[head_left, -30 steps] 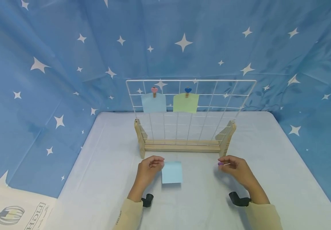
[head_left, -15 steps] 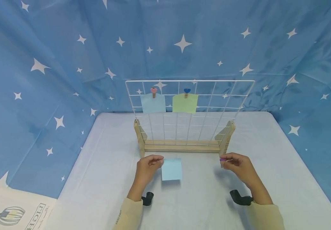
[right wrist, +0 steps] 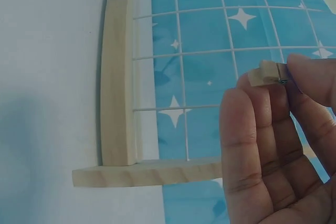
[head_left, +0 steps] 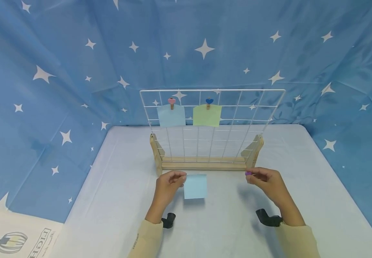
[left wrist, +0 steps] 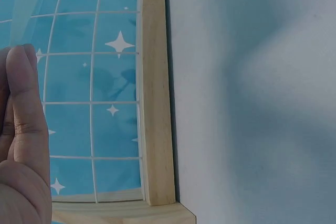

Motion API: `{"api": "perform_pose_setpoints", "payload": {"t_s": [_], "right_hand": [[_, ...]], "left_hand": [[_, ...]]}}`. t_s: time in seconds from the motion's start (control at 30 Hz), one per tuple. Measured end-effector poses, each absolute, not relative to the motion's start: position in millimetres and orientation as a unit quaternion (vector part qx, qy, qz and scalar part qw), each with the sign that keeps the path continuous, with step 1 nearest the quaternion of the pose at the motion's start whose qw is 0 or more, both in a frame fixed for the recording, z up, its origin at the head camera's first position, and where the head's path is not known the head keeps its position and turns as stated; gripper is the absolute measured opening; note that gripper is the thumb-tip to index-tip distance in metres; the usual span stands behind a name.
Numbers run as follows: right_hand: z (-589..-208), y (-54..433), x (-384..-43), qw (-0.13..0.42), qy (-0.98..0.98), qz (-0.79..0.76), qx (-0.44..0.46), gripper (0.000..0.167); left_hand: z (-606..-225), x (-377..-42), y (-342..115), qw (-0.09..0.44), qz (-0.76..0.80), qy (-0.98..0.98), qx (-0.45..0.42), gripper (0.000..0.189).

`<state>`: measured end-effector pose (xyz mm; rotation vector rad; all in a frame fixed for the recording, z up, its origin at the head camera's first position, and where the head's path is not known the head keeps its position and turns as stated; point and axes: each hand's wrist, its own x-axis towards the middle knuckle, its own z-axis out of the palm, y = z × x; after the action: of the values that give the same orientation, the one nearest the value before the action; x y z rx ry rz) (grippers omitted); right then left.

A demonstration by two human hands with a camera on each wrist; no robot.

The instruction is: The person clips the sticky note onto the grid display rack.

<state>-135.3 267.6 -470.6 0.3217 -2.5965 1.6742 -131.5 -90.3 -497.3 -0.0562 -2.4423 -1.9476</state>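
Observation:
My left hand (head_left: 169, 184) pinches a light blue sticky note (head_left: 195, 186) by its upper left corner, holding it above the table in front of the grid. In the left wrist view, only a strip of that note (left wrist: 25, 6) shows over the fingertips. My right hand (head_left: 268, 182) pinches a small wooden clothespin (right wrist: 268, 73) with a purple decoration (head_left: 248, 173), whose shape is mostly covered by the fingers. Behind both hands stands a white wire grid (head_left: 231, 107) on a wooden base (head_left: 205, 166).
On the grid hang a blue note (head_left: 171, 116) under a pink heart clothespin (head_left: 172, 102) and a green note (head_left: 207, 116) under a blue heart clothespin (head_left: 209, 101). A white cloth covers the table (head_left: 224, 222). Behind is a starry blue curtain (head_left: 173, 28).
Both hands have risen slightly toward the grid. The left hand has carried the sticky note up and a little to the right; the right hand still holds the clothespin.

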Motion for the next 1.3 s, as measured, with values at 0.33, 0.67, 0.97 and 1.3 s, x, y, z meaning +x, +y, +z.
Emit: {"api": "perform_pose_setpoints", "payload": {"t_s": [0.33,0.67,0.97,1.3], "right_hand": [[-463,263,-138,0.03,-0.829,0.547,0.113,0.023],[-456,261,-142,0.053,-0.808,0.573,0.123,0.02],[-448,259,-141,0.061,-0.824,0.552,0.107,0.021],[-441,255,-140,0.081,-0.827,0.546,0.104,0.018]], "left_hand": [[-490,-133,-84,0.005,-0.642,-0.766,-0.031,0.012],[-485,-135,-80,0.012,-0.638,-0.769,-0.033,0.011],[-480,-137,-75,0.017,-0.641,-0.766,-0.041,0.013],[-467,-140,-70,0.031,-0.651,-0.757,-0.05,0.013]]}}
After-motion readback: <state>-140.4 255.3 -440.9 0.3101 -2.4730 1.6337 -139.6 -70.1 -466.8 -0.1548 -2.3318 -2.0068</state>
